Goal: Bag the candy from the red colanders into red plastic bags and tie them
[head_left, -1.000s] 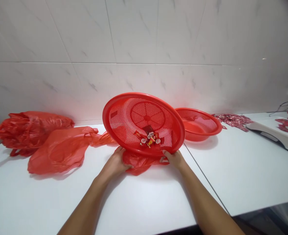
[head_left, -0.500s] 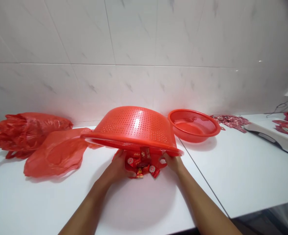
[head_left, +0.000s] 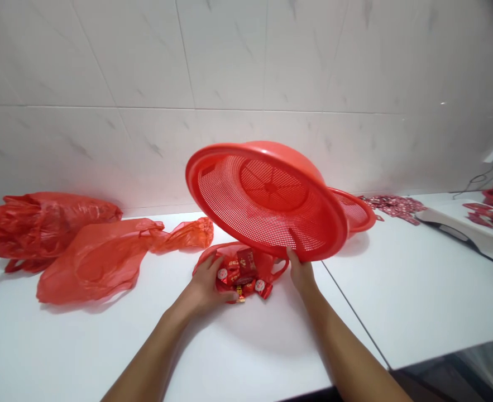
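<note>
A large red plastic colander point(head_left: 229, 187) hangs tilted in the air, its open side facing me and its inside bare. My right hand point(head_left: 303, 274) is closed on the lower rim, thumb on the inner side. Below it, a red plastic bag point(head_left: 271, 263) lies open on the table with several red-wrapped candies point(head_left: 246, 267) in and at its mouth. At the left side of this bag, my left hand point(head_left: 206, 283) grips the plastic, thumb stretched toward the candies. The tips of its fingers are partly hidden.
A second red colander point(head_left: 361, 215) stands behind on the right, partly covered. On the left lie a crumpled loose red bag point(head_left: 91, 262) and a bundle of red bags point(head_left: 57, 223). Red packets point(head_left: 392, 207) and a white and black device point(head_left: 451, 226) are at the right. A tiled wall point(head_left: 154, 156) closes the back.
The colander has risen and turned from mouth down to mouth toward me, shifting right. The candies and bag below it are uncovered. My left hand has stayed by the bag.
</note>
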`<state>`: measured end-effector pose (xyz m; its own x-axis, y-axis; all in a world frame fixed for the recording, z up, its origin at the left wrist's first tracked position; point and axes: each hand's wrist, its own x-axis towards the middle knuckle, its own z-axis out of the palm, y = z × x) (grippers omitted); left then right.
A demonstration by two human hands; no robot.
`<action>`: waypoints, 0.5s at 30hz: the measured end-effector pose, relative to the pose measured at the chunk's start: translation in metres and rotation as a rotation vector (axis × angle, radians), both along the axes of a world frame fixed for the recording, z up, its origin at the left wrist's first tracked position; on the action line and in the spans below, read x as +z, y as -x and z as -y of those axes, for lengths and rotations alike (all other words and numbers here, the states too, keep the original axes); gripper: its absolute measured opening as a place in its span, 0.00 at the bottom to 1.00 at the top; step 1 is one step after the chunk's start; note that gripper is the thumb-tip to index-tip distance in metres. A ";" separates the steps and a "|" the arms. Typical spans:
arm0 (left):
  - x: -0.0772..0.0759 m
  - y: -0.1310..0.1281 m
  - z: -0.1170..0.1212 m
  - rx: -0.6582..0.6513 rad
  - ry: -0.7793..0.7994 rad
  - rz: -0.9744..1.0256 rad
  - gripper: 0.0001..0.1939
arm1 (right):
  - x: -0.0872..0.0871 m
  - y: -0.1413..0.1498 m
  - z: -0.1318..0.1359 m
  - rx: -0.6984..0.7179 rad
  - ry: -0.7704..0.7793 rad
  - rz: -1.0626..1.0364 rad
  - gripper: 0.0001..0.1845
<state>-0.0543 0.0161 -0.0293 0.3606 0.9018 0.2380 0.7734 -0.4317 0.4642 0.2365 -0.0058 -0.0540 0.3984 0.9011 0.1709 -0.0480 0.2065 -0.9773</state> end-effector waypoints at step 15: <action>-0.005 -0.031 0.028 -0.301 -0.014 -0.120 0.53 | 0.075 -0.148 0.105 -0.658 -0.262 -0.411 0.10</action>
